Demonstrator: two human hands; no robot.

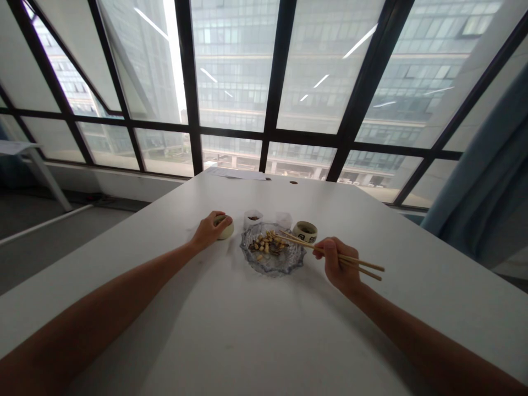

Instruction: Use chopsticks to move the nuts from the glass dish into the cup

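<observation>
Standing beside glass dish: patterned cup

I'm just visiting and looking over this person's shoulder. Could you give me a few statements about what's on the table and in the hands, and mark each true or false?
1. The right hand holds a pair of chopsticks. True.
2. The left hand rests flat on the bare table. False: it is holding a pale round cup.
3. The glass dish holds a mix of small pieces. True.
4. The cup with dark markings stands inside the glass dish. False: it stands on the table beyond the dish, toward its right side.
5. The chopstick tips are over the glass dish. True.
</observation>
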